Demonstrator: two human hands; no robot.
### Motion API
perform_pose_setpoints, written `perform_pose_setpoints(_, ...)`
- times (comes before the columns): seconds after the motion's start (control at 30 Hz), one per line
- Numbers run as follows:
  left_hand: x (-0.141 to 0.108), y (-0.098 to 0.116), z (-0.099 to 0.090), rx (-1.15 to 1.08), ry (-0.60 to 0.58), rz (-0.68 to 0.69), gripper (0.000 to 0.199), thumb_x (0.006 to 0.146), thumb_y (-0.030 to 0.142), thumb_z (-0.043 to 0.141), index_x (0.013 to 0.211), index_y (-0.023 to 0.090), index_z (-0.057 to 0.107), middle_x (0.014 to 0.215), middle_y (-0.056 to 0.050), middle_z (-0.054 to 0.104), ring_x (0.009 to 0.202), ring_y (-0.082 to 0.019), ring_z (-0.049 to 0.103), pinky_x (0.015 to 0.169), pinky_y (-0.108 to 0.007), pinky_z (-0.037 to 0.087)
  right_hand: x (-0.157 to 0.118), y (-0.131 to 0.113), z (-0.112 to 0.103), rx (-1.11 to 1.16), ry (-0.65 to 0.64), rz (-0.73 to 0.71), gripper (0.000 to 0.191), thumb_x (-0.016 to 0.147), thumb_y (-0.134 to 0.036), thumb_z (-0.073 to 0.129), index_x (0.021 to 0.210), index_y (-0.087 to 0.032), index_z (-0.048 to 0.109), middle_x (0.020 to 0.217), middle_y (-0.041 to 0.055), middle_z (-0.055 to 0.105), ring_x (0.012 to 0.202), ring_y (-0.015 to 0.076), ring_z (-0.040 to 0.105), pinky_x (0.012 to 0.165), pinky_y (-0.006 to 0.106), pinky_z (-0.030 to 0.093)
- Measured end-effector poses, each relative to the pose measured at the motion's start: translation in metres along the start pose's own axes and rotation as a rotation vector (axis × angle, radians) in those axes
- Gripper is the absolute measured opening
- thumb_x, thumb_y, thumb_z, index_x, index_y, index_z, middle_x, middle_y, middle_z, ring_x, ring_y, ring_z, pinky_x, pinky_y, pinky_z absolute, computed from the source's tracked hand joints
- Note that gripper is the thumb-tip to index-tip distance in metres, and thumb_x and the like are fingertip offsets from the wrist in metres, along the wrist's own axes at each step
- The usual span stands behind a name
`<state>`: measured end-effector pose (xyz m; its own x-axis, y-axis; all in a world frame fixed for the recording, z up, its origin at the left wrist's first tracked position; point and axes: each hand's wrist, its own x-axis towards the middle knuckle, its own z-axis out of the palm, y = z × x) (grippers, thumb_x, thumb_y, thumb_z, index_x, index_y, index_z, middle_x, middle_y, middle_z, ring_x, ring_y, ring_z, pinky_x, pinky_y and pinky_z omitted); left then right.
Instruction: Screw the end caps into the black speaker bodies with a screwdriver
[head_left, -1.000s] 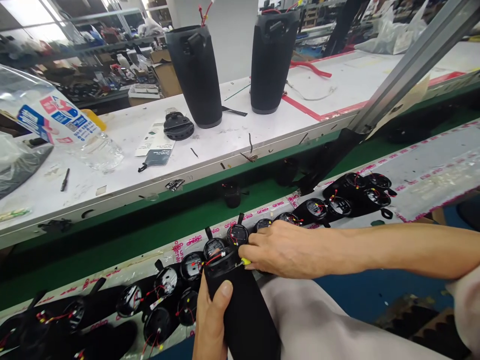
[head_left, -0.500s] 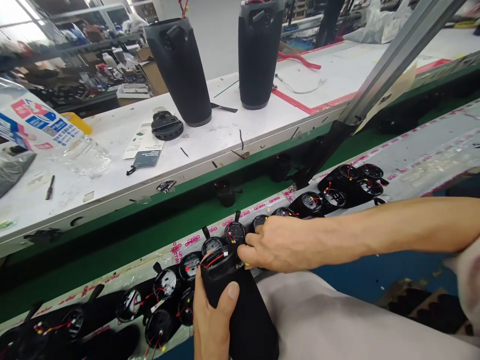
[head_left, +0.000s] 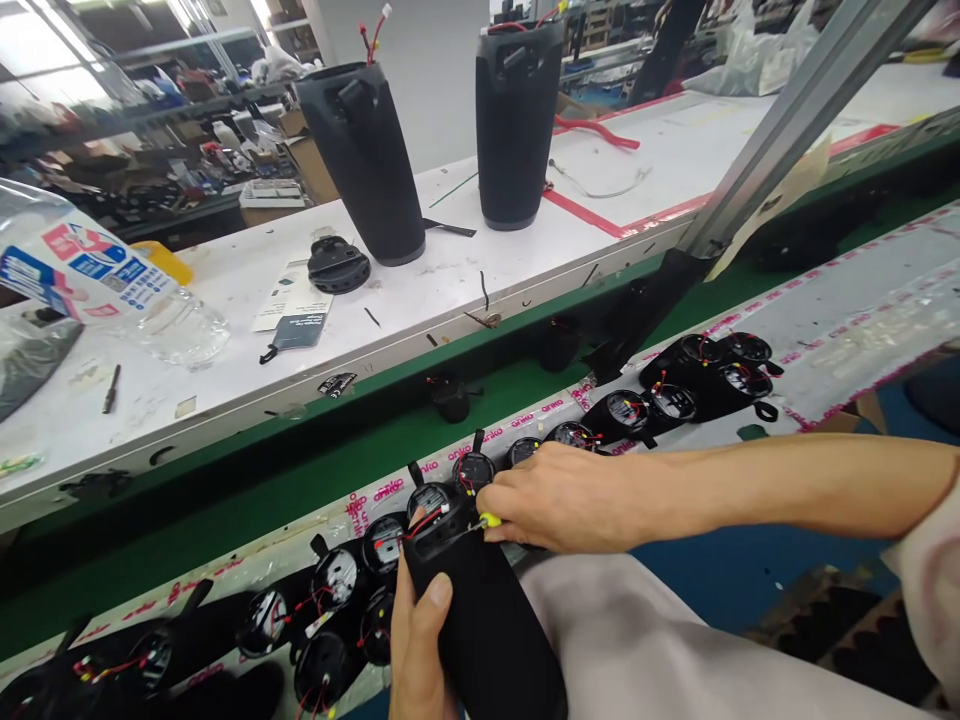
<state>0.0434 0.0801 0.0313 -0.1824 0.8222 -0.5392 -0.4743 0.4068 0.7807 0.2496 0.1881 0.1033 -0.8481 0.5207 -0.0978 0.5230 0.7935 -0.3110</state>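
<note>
A black fabric-covered cylinder [head_left: 495,620] lies tilted across my lap, its open end up, with red wires and a white connector at the rim. My left hand [head_left: 424,640] is wrapped round its upper left side, thumb on the front. Closed at the right of the rim, my right hand [head_left: 532,500] pinches a small tool with a yellow-green end [head_left: 490,520]; its thin metal part points at the rim. Behind the hands, several similar black cylinders [head_left: 334,575] with loose wires lie in rows on the lower ledge.
Two black cylinders [head_left: 367,170] [head_left: 517,130] stand on the white bench [head_left: 442,285]. Beside them are a round black part [head_left: 337,265], a card tag [head_left: 296,325] and a plastic bottle [head_left: 112,275]. A metal post [head_left: 795,120] slants at the right.
The yellow-green end of the tool now shows more at my right fingertips. My left thumb has shifted slightly left on the cylinder. The whole view has moved a little.
</note>
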Motion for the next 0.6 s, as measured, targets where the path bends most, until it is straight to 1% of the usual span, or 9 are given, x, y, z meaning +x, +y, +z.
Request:
perform_pose_setpoints(0.1,-0.007,0.003,0.006,-0.034,0.023,-0.005,0.111,0.069,0.06,0.096,0.167,0.029,0.054,0.129,-0.014,0.084,0.129,-0.045,0.076,0.112,-0.053,0.061,0.004,-0.004,-0.001,-0.063,-0.031,-0.022,0.029,0.12,-0.042,0.049,0.109,-0.018,0.062,0.088,0.0047,0.074,0.069,0.0184,0.063,0.053,0.034,0.018)
perform_pose_setpoints(0.2,-0.012,0.007,0.01,0.014,0.02,-0.011,0.115,0.068,0.065,0.096,0.167,0.028,0.052,0.134,-0.014,0.082,0.129,-0.044,0.076,0.11,-0.05,0.062,0.006,-0.005,-0.001,-0.09,-0.05,-0.035,0.028,0.12,-0.042,0.051,0.108,-0.018,0.062,0.085,0.0037,0.072,0.067,0.0183,0.061,0.053,0.034,0.017)
perform_pose_setpoints(0.33,-0.012,0.009,0.008,0.1,0.022,-0.004,0.114,0.066,0.068,0.096,0.165,0.029,0.054,0.14,-0.011,0.08,0.135,-0.039,0.073,0.11,-0.041,0.059,0.004,-0.003,0.0,-0.121,-0.033,-0.066,0.028,0.12,-0.041,0.05,0.108,-0.019,0.062,0.084,0.003,0.07,0.065,0.0177,0.058,0.053,0.034,0.016)
perform_pose_setpoints(0.4,-0.011,0.008,0.007,0.115,0.021,-0.001,0.114,0.066,0.069,0.095,0.164,0.03,0.054,0.141,-0.011,0.08,0.137,-0.039,0.072,0.11,-0.041,0.059,0.002,-0.003,0.0,-0.136,-0.017,-0.082,0.029,0.121,-0.041,0.049,0.108,-0.019,0.061,0.082,0.0024,0.069,0.063,0.0173,0.056,0.053,0.034,0.015)
perform_pose_setpoints(0.5,-0.011,0.008,0.006,0.156,0.034,0.031,0.112,0.067,0.072,0.094,0.163,0.029,0.056,0.144,-0.011,0.078,0.141,-0.039,0.068,0.118,-0.043,0.054,-0.001,-0.003,-0.001,-0.169,-0.003,-0.097,0.028,0.12,-0.04,0.048,0.106,-0.019,0.061,0.079,0.0016,0.066,0.061,0.0172,0.053,0.052,0.035,0.014)
perform_pose_setpoints(0.6,-0.013,0.01,0.007,0.21,0.012,0.057,0.109,0.069,0.073,0.094,0.162,0.032,0.056,0.145,-0.009,0.078,0.142,-0.037,0.067,0.123,-0.041,0.049,-0.003,-0.004,-0.003,-0.201,-0.016,-0.1,0.028,0.121,-0.038,0.047,0.104,-0.019,0.06,0.077,0.0014,0.064,0.059,0.017,0.051,0.051,0.035,0.014)
